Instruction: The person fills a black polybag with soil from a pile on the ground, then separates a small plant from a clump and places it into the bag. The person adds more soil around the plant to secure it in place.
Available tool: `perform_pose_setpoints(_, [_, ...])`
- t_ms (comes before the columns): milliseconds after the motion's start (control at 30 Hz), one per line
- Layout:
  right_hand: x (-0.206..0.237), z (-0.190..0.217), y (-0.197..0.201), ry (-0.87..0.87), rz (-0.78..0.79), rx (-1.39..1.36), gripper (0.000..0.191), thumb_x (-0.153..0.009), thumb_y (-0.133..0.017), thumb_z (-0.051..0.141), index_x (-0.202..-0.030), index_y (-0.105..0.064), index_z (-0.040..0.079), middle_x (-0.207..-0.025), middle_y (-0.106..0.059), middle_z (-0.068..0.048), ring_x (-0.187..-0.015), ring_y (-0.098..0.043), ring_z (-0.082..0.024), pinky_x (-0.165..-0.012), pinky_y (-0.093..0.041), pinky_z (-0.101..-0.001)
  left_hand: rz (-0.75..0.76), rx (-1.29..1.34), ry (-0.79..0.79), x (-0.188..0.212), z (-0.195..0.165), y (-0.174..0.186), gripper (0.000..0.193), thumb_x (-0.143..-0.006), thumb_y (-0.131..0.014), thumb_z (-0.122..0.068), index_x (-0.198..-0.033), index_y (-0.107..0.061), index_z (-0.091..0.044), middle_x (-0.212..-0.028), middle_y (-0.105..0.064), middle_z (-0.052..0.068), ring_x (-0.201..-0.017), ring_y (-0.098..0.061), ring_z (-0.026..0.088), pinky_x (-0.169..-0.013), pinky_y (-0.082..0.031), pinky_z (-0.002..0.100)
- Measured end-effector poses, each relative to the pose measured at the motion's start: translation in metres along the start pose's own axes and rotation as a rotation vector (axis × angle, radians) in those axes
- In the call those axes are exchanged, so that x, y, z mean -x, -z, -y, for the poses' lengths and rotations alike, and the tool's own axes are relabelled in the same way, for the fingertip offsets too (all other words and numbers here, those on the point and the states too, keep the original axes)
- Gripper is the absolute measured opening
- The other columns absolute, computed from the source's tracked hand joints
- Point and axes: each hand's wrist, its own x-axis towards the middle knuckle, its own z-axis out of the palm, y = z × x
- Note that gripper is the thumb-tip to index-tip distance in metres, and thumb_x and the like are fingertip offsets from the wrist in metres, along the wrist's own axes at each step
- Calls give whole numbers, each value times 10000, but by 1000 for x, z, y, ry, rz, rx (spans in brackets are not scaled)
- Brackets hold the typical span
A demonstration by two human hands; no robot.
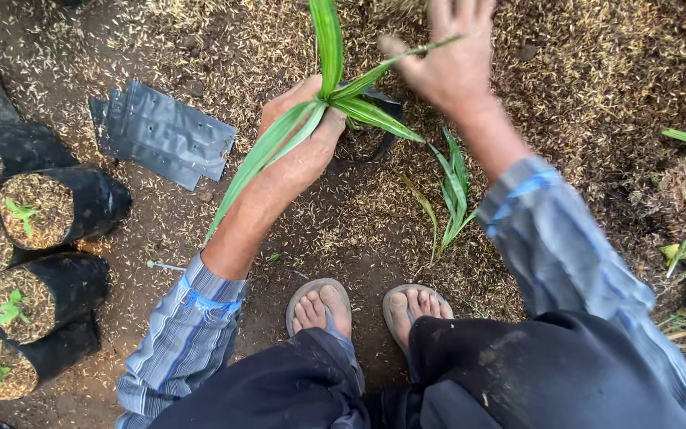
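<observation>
While seedling (pixel 335 99) is gripped at base by left hand (pixel 299 131) over black bag (pixel 375 127), right hand (pixel 446 59) is held open above. Flat grey bags (pixel 164 135) lie left; filled bags (pixel 49 206) at left edge.

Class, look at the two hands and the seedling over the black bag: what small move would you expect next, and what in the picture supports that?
Probably the right hand comes down to add husk mix around the stem. The left hand holds the seedling upright at the mouth of the black bag, while the right is raised, open and blurred above it. Whether the bag is already full cannot be seen.
</observation>
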Motion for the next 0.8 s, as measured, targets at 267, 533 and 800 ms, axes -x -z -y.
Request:
perform_pose_setpoints(267, [57, -10, -29, -349, 350, -242, 313, -1118, -727, 456, -1019, -638, 173, -983, -627, -28, -880, -581, -149, -702, -502, -344, 30, -43, 244, -5, 1, 15, 201, -993, -605, -216, -1140, -673, -98, -760, -673, 36, -657, -639, 104, -556, -531, 334])
perform_pose_setpoints(533, [13, 44, 73, -1065, 55, -1747, 338, -973, -646, 496, -983, -583, 164, -937, -617, -19, -834, -620, -159, -714, -544, -385, 37, -144, 179, -5, 4, 15, 216, -1030, -603, -270, -973, -672, -73, -740, -644, 64, -664, -596, 148, -583, -481, 379])
perform_pose_setpoints(800, [-8, 102, 87, -830, 121, -1975, 326, -1039, -582, 350, -1167, -606, 51, -1194, -659, -121, -1076, -664, -218, -974, -592, -416, 2, -147, 167, 1, -2, 24, 246, -985, -595, -240, -1173, -701, -121, -755, -649, 82, -672, -612, 164, -620, -497, 394])
